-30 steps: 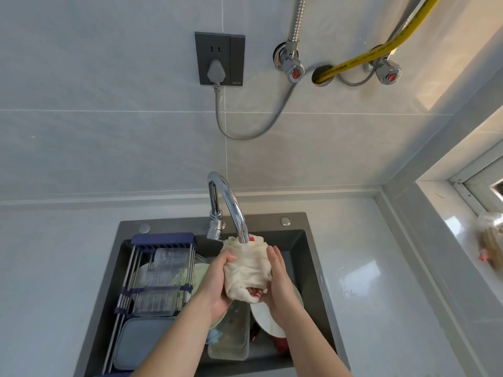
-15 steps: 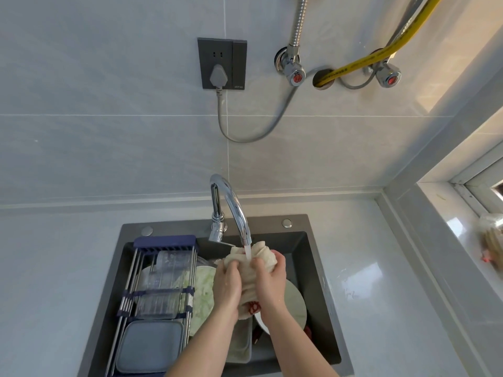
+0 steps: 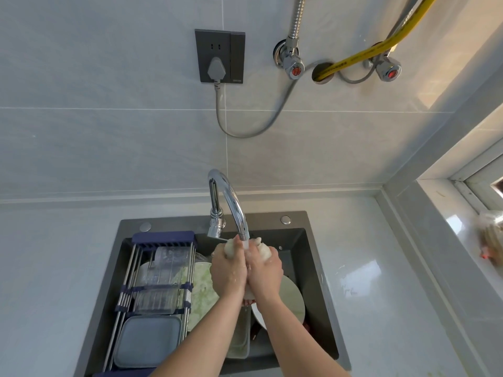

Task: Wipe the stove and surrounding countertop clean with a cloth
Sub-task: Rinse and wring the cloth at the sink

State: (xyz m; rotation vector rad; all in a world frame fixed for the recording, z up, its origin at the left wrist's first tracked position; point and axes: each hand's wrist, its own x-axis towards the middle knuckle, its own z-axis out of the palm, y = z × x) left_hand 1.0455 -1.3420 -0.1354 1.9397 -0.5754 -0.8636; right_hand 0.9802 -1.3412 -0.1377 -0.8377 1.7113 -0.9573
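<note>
A cream cloth (image 3: 264,251) is bunched up between both hands, directly under the spout of the chrome faucet (image 3: 228,202), and water runs onto it. My left hand (image 3: 227,270) grips its left side and my right hand (image 3: 265,272) its right side, pressed close together over the dark sink (image 3: 313,257). Most of the cloth is hidden by my fingers; a reddish patch shows below my wrists. No stove is in view.
A drying rack (image 3: 160,278) with clear containers and a grey lid spans the sink's left half. Plates (image 3: 292,297) and a tray lie in the basin. Pale countertop (image 3: 381,295) runs on both sides. A wall socket (image 3: 220,56), valves and hoses hang above; a window ledge lies at right.
The cloth was held open and loose under the spout; my hands have closed together and squeezed it into a tight bundle. Water now runs from the faucet over the hands.
</note>
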